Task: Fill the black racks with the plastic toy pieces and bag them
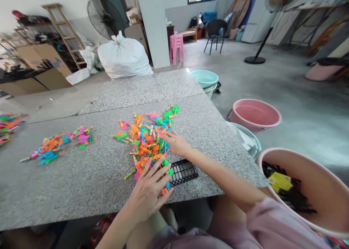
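Observation:
A heap of small bright plastic pieces (145, 147) in orange, green, pink and blue lies on the speckled stone table (109, 190). My left hand (149, 187) rests on the near end of the heap, its fingers spread over the pieces. At the heap's right side is my right hand (174, 142), with its fingertips touching the pieces; whether any piece is pinched there is too small to make out. A black plastic grid tray (188, 170) lies flat beside my left fingertips, partly against the pieces.
Smaller piles of coloured pieces (57, 144) lie to the left. Right of the table stand a pink tub (255, 114), a turquoise basin (204, 78) and a large peach tub (324, 190) holding black parts and yellow cards. A stuffed white sack (124, 58) sits beyond the table.

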`<control>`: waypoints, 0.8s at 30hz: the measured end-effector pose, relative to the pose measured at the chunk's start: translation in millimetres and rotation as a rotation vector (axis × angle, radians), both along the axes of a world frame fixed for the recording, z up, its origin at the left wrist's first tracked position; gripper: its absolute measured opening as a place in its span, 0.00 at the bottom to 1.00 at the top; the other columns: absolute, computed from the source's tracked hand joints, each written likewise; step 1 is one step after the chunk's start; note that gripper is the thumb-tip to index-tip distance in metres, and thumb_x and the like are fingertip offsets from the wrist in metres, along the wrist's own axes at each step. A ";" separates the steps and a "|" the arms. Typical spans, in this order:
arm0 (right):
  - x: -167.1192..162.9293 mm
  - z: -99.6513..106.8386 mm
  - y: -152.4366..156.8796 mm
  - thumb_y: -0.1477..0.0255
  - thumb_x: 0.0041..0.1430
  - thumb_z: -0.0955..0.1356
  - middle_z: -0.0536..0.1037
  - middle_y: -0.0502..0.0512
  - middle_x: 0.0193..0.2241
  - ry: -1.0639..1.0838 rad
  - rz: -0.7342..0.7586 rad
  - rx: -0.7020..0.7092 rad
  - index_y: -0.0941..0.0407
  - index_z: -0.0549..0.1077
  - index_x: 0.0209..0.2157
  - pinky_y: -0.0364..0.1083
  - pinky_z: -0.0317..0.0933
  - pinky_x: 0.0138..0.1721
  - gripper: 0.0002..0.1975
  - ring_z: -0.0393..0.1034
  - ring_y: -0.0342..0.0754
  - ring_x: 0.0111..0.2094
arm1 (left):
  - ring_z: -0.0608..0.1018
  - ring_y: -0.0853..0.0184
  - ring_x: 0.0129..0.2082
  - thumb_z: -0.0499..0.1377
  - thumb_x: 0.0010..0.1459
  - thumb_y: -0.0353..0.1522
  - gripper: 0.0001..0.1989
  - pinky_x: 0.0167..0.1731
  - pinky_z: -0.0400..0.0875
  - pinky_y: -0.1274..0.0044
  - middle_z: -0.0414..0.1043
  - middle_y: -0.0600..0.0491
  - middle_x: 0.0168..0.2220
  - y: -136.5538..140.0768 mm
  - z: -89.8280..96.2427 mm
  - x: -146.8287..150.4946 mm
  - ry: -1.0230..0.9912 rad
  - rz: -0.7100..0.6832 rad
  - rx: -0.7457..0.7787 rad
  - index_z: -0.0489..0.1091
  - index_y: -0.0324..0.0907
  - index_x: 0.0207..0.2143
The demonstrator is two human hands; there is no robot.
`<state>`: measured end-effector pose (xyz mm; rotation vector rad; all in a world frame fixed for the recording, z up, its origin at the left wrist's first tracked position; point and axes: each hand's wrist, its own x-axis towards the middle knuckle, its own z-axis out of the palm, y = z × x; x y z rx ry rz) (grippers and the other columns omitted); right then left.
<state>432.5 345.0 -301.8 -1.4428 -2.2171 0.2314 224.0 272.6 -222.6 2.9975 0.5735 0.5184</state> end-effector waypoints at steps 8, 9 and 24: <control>24.9 6.2 4.8 0.78 0.67 0.60 0.75 0.62 0.42 -0.359 0.094 0.050 0.60 0.73 0.47 0.51 0.61 0.50 0.13 0.65 0.53 0.50 | 0.62 0.58 0.65 0.57 0.62 0.35 0.09 0.68 0.42 0.62 0.71 0.53 0.56 -1.9 2.9 -3.6 0.006 0.011 -0.027 0.74 0.45 0.42; 38.1 4.4 -5.6 0.78 0.66 0.62 0.74 0.61 0.41 -0.321 0.040 0.021 0.59 0.74 0.44 0.50 0.60 0.49 0.10 0.65 0.53 0.49 | 0.62 0.58 0.65 0.57 0.62 0.36 0.09 0.68 0.42 0.61 0.71 0.53 0.56 -1.5 1.4 -4.4 -0.004 0.010 -0.028 0.74 0.45 0.42; 105.8 -5.8 -81.1 0.58 0.49 0.71 0.71 0.49 0.21 0.818 -0.465 -0.336 0.60 0.77 0.25 0.41 0.54 0.28 0.17 0.63 0.41 0.26 | 0.61 0.58 0.66 0.56 0.64 0.36 0.10 0.67 0.46 0.59 0.69 0.51 0.58 -2.3 -1.7 -7.4 0.007 0.020 -0.029 0.74 0.44 0.43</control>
